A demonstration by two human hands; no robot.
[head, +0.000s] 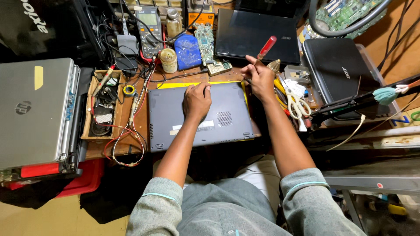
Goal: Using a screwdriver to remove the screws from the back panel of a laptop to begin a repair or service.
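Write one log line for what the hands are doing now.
left hand: flat on laptop | right hand: holds screwdriver at laptop's far corner | scissors: beside

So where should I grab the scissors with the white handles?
Take the scissors by the white handle loops, the end nearest the person. Come from above: they lie flat among the clutter just right of the right hand, which holds a red-handled screwdriver, so the loops look like the easiest part to reach. The blades point away, toward the back.

wooden workbench [142, 124] | on it: upturned grey laptop [199, 116], wooden parts tray [89, 118], multimeter [148, 28], scissors [295, 102]
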